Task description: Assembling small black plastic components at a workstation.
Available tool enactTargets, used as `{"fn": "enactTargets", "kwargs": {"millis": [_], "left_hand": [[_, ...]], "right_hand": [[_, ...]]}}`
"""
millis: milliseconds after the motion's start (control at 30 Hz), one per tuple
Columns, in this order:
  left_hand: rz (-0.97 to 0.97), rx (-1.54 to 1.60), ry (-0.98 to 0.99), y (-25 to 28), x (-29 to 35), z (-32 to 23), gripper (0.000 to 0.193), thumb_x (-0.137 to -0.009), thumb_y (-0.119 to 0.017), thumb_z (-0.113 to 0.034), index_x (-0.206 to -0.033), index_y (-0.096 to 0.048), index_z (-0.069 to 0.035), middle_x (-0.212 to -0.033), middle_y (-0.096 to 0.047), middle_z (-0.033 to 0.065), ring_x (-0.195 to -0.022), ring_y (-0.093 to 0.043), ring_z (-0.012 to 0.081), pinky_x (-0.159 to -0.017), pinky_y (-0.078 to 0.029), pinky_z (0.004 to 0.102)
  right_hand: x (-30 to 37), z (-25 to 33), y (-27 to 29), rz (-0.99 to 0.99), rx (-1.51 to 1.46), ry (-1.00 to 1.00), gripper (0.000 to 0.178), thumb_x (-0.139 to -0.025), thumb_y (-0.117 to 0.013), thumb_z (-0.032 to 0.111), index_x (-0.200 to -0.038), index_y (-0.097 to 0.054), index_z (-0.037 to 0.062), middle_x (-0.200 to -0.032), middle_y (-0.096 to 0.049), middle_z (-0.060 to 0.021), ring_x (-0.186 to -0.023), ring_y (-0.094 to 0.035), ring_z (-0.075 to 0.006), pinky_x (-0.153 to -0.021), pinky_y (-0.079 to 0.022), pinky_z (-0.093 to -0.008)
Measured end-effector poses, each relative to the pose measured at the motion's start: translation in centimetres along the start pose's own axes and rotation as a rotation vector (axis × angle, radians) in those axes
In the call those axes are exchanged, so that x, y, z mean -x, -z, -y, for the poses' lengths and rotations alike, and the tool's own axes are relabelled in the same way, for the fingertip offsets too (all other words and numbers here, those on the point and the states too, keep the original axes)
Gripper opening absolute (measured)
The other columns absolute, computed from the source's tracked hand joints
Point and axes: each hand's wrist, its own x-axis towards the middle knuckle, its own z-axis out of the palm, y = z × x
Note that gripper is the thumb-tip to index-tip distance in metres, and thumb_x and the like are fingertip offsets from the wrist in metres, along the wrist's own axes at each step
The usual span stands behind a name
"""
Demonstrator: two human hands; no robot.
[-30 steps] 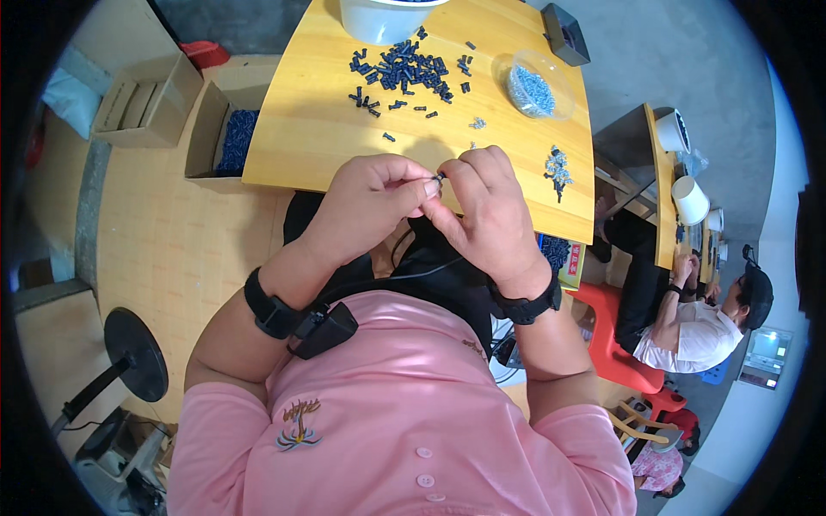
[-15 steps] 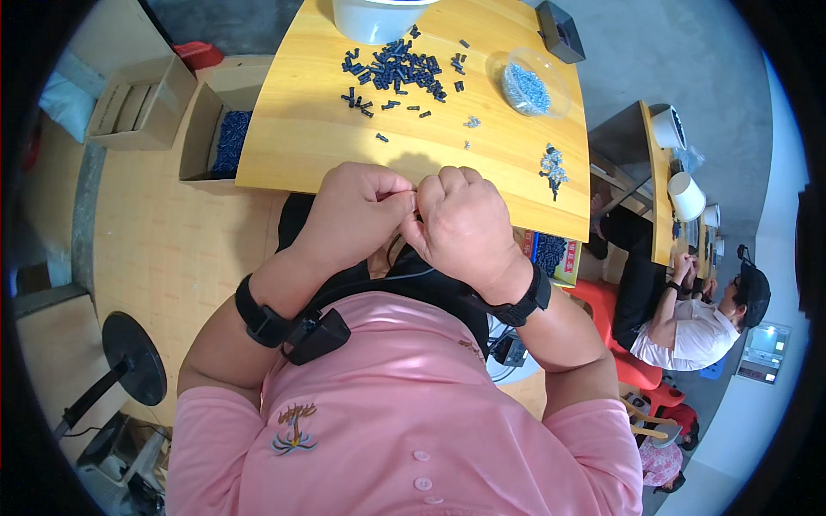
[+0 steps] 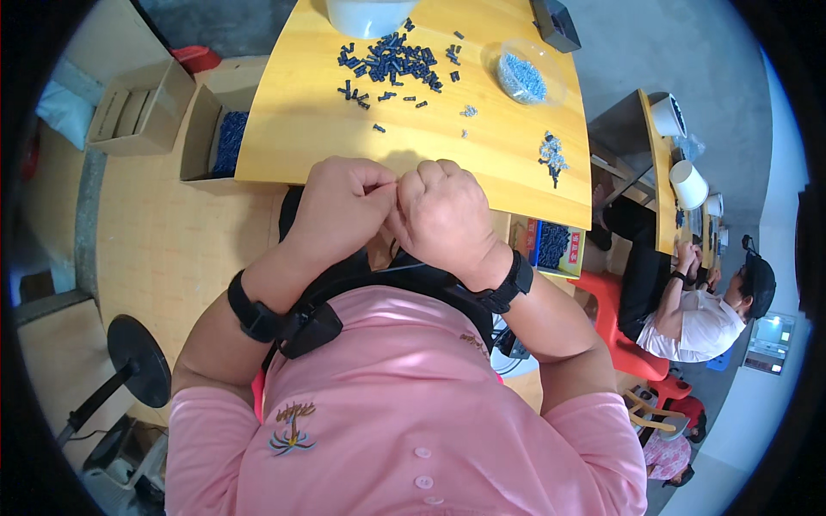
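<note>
My left hand and my right hand meet at the near edge of the yellow table. Both are closed, thumbs and fingertips pinched together, and whatever lies between them is covered by the fingers. Beyond them on the tabletop spreads a loose heap of small black plastic parts. Toward the right lies a small cluster of silvery and black pieces. A few silvery bits lie between heap and cluster. Farther back, a clear bowl holds many small silvery-blue pieces.
A white bucket stands at the table's far edge, a dark box at its far right corner. Cardboard boxes are on the left. Below the right edge sits a box of dark parts. A co-worker sits at another table.
Both hands, still pinched together, have shifted slightly left. The view has moved a little, so the table things appear slightly displaced. The parts on the table look unchanged.
</note>
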Motion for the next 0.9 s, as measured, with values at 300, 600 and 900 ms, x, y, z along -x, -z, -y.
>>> {"fn": "enactTargets", "kwargs": {"millis": [300,600,900], "left_hand": [[0.085,0.54,0.303,-1.9,-0.2,4.5,0.017,-0.091,-0.056,-0.016,-0.094,-0.064,-0.001,-0.09,-0.064,0.0041,-0.081,-0.061,0.0105,-0.075,-0.051,0.0238],[0.037,0.724,0.534,-3.9,0.3,6.4,0.018,-0.093,-0.054,-0.02,-0.098,-0.06,-0.004,-0.091,-0.062,0.0036,-0.084,-0.061,0.0096,-0.079,-0.052,0.0242],[-0.009,0.803,0.535,-4.2,0.1,6.7,0.019,-0.093,-0.052,-0.018,-0.099,-0.059,-0.002,-0.091,-0.063,0.0053,-0.082,-0.062,0.0113,-0.077,-0.053,0.0239]], "right_hand": [[1.0,0.0,-1.2,0.024,-0.172,-0.305,0.021,-0.073,-0.066,0.02,-0.074,-0.057,0.0007,-0.072,-0.055,-0.0176,-0.072,-0.056,-0.0351,-0.068,-0.047,-0.0423],[1.7,-1.2,-3.2,0.13,-0.277,-0.258,0.023,-0.072,-0.067,0.019,-0.067,-0.054,0.0006,-0.069,-0.055,-0.0161,-0.073,-0.056,-0.034,-0.067,-0.046,-0.0418],[1.2,-2.1,-3.5,0.195,-0.256,-0.237,0.024,-0.07,-0.069,0.022,-0.061,-0.055,0.0042,-0.066,-0.055,-0.0138,-0.067,-0.057,-0.0323,-0.061,-0.047,-0.0409]]}}
